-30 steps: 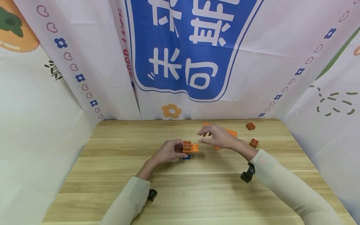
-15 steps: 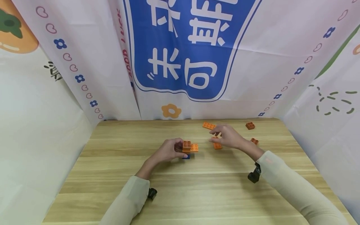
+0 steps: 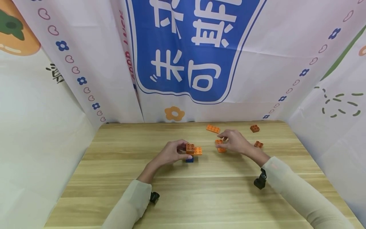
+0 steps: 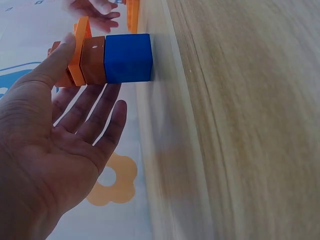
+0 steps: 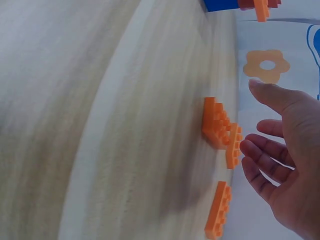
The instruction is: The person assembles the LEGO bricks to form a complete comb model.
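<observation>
Left fingers [image 4: 84,106] — around stack [image 4: 94,62], right fingers [image 5: 267,157] — above brick [image 3: 221,150]

One blue block [image 4: 128,57], four brown blocks [image 3: 254,128], four orange plates [image 3: 213,128], two hands [image 3: 171,153], two wrist cameras [image 3: 260,180].

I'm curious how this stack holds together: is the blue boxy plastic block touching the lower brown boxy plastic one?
Touching: the left wrist view shows the blue block flush against the lower brown block, their faces meeting with no visible gap.
</observation>
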The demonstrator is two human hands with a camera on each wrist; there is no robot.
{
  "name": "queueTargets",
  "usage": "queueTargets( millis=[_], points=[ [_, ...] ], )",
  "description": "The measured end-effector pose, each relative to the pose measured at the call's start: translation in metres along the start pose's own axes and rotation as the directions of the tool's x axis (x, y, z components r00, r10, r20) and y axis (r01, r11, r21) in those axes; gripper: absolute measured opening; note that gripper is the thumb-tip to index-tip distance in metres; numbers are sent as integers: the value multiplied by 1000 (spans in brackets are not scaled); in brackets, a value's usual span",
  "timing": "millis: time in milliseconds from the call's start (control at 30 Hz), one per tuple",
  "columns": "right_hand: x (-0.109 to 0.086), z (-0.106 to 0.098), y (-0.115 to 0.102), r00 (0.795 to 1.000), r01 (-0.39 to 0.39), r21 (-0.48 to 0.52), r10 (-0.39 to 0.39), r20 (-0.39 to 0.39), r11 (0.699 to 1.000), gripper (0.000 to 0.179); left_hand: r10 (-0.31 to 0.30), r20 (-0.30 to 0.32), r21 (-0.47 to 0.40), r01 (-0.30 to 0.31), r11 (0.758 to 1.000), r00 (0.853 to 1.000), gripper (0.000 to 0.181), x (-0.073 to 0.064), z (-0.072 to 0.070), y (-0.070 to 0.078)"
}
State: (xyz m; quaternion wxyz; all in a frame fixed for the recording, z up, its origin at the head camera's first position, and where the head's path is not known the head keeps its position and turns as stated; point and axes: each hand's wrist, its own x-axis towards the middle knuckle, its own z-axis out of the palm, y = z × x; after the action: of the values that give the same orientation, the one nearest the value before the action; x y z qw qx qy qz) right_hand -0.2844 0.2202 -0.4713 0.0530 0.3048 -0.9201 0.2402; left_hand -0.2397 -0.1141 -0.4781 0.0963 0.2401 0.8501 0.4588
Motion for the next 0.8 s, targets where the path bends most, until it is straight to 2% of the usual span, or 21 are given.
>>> queueTargets(
  millis=[333, 633, 800],
  points=[
    [-6, 10, 4, 997, -67, -16, 67, -35, 998, 54, 6, -22, -34, -7, 999, 1000, 42, -1, 1, 1],
    [-7, 15, 7, 993, -105, -46, 103, -53, 993, 56, 48, -41, -37, -49, 998, 998, 38, -1, 1, 1],
    [-6, 17, 8, 992, -116, -45, 114, -49, 992, 55, 47, -49, -39, -49, 998, 998, 35, -1, 2, 0]
  ],
)
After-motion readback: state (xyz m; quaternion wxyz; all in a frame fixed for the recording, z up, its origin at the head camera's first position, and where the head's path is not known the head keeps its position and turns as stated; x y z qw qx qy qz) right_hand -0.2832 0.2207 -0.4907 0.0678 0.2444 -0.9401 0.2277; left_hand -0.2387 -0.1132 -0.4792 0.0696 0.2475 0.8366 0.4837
